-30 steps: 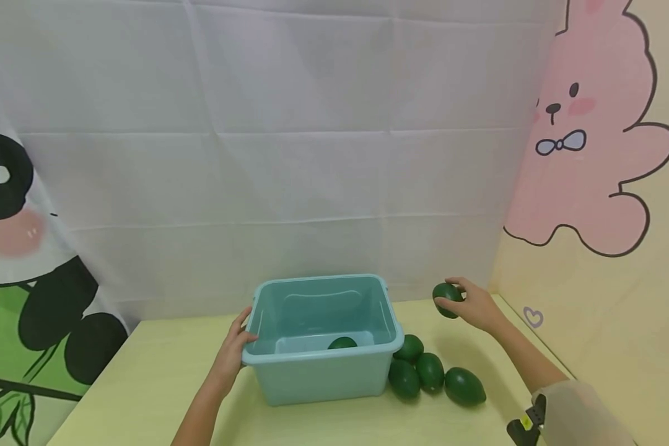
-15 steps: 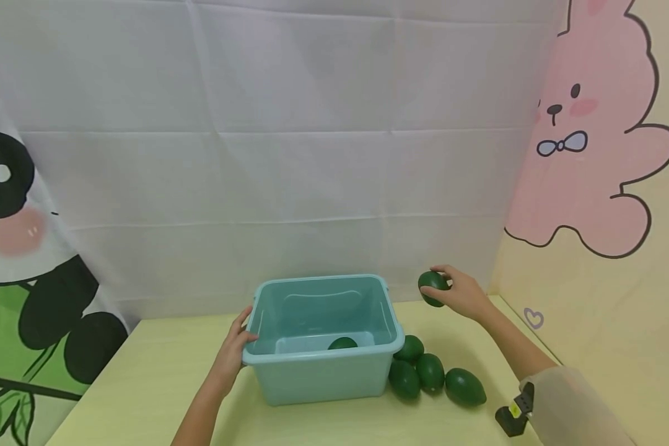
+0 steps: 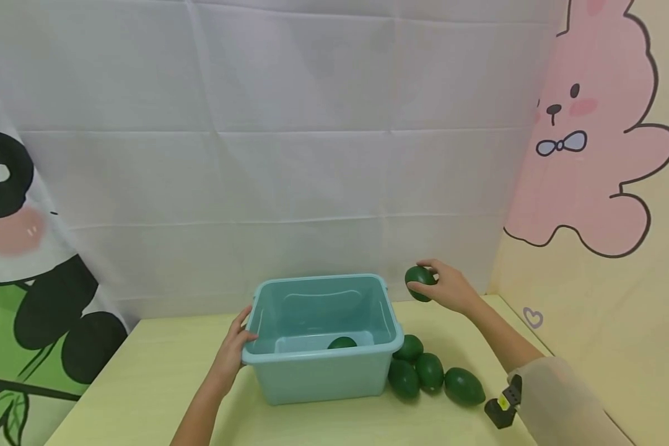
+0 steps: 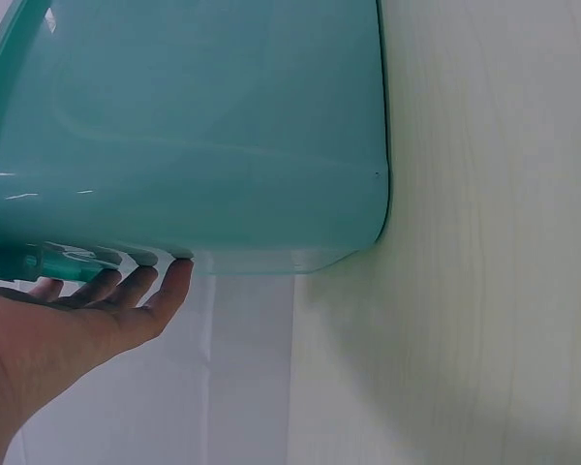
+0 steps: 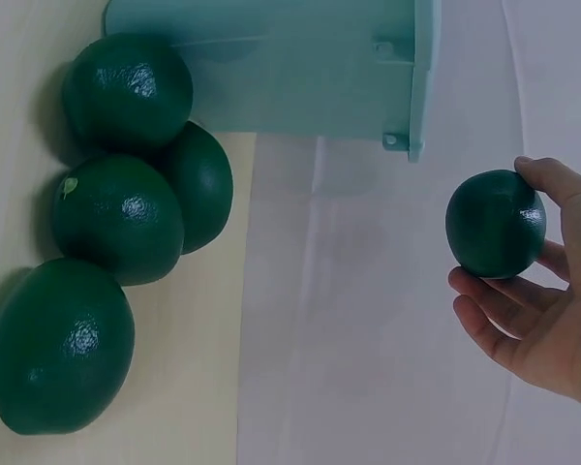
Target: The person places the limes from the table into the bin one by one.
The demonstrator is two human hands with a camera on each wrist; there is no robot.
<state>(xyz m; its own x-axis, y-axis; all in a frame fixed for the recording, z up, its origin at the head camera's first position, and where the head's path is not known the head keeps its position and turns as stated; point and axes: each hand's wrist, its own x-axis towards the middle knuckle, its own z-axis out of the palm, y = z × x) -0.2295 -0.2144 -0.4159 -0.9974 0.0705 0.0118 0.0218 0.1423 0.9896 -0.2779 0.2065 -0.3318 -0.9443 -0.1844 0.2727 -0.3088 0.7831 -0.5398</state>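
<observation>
A light teal plastic bin (image 3: pixel 323 381) stands on the table with one dark green avocado (image 3: pixel 342 342) visible inside. My left hand (image 3: pixel 235 347) grips the bin's left rim; the left wrist view has its fingers (image 4: pixel 169 295) against the outer wall. To the right of the bin and above the table, my right hand (image 3: pixel 451 287) holds another avocado (image 5: pixel 495 224) between thumb and fingertips. Several more avocados lie at the bin's right side: a rear one (image 3: pixel 410 348), two in front (image 3: pixel 404 378), and a larger one (image 3: pixel 464 387) farther right.
The pale yellow table (image 3: pixel 161 371) runs back to a white cloth (image 3: pixel 312 155) hanging behind the bin. A yellow wall (image 3: pixel 591 310) with a pink cartoon closes off the right. A cartoon panel (image 3: pixel 11 248) is on the left.
My right hand has carried its avocado leftward and slightly up, closer to the bin. The left hand, the bin and the lying avocados stay where they were.
</observation>
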